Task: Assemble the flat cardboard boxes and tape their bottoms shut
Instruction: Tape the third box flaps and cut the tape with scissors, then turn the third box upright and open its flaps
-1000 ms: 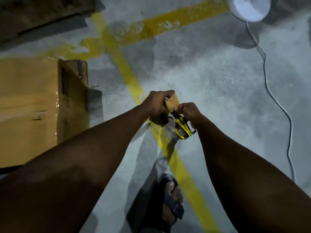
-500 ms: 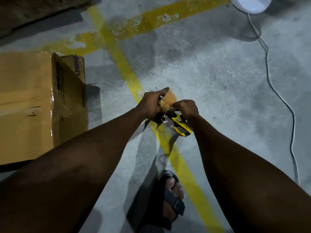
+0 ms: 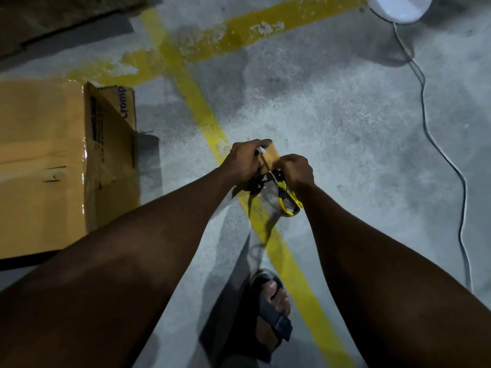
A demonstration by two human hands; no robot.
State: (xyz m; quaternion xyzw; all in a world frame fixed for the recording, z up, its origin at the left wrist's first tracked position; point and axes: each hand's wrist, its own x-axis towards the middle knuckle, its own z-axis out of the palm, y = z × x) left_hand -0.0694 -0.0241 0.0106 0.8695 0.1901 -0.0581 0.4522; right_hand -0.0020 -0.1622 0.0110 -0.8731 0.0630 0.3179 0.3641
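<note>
My left hand (image 3: 244, 162) grips a roll of brown packing tape (image 3: 271, 159) held above the floor at the centre of the view. My right hand (image 3: 297, 172) pinches at the roll's near edge, and yellow-and-black scissors (image 3: 288, 201) hang from that same hand. An assembled cardboard box (image 3: 53, 160) with glossy tape along its seam stands on the floor to the left, apart from both hands. One loose flap with purple lettering (image 3: 125, 107) sticks out at its far corner.
Yellow painted lines (image 3: 202, 112) cross the grey concrete floor. A white round device (image 3: 398, 7) sits at the top right, its white cable (image 3: 435, 144) trailing down the right side. More flat cardboard (image 3: 53, 19) lies at the top left. My sandalled foot (image 3: 271, 312) stands below the hands.
Both hands stay together on the tape roll. The roll has turned a little in my left hand, and my right hand's fingers have moved onto its edge. The view shifted slightly.
</note>
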